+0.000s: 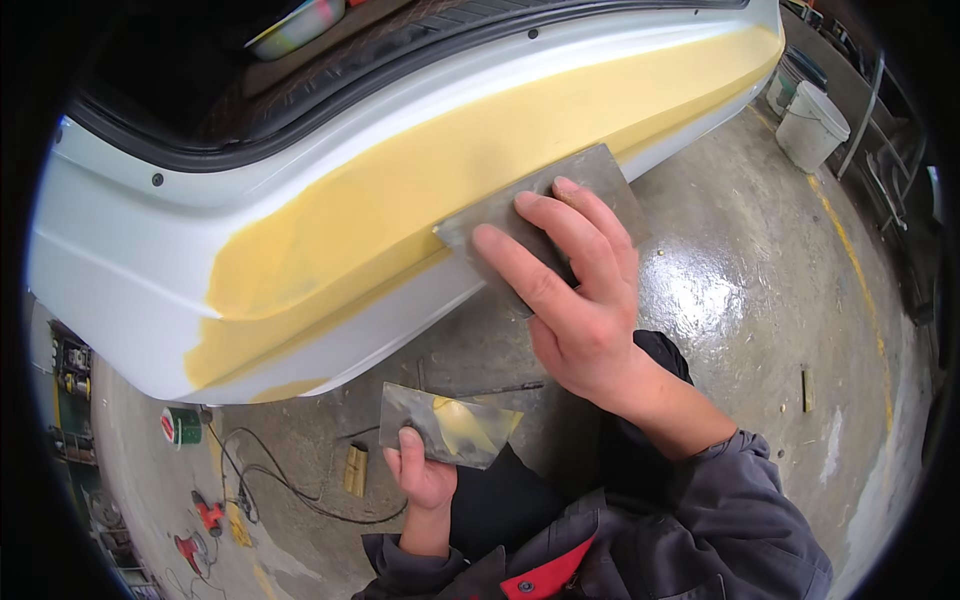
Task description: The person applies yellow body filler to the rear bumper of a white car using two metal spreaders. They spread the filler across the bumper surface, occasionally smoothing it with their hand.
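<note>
My right hand grips a wide grey putty spreader, its fingers stretched over the blade and the thumb hidden behind. The spreader's far edge lies along the lower part of a broad patch of yellow filler. That filler covers much of a white car bumper. Lower down and to the left, my left hand pinches a clear flat spreader by its near left part, thumb on top. Yellow putty is smeared on its right half. This second spreader is held away from the bumper.
Below the bumper's left end stand a green and white tub and a wooden block. A black cable and red power tools lie on the floor. A white bucket stands far right; a bowl sits in the open trunk.
</note>
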Tool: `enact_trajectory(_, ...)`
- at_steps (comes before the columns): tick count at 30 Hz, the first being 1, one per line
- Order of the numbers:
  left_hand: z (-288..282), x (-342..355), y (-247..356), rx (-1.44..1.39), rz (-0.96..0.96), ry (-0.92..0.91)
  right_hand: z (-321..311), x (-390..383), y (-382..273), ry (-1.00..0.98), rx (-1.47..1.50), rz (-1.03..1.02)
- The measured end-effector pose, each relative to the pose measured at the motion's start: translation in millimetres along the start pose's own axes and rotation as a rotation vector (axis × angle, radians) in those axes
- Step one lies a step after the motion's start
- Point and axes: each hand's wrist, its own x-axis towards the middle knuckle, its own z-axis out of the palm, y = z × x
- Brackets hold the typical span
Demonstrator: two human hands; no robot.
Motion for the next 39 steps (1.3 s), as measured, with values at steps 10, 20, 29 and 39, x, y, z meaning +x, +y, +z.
enact_trajectory(10,2.7,3.9,-4.0,0.024,-0.009,0.033,10.4,-9.9,0.5,0.019,-0.035,0.014)
enact_trajectory(20,5.5,4.3,-2.4,0.029,0.0,0.02,3.0,-32.1,-9.5,-0.038,-0.002,0.078)
enact_trajectory(29,2.2,3.3,-3.7,0.015,0.005,0.022,4.6,-5.7,-7.2,-0.005,-0.004,0.062)
enact_trajectory(39,7.4,3.6,-2.5,0.019,0.002,0.011,11.5,-21.1,-11.0,0.009,-0.041,0.067)
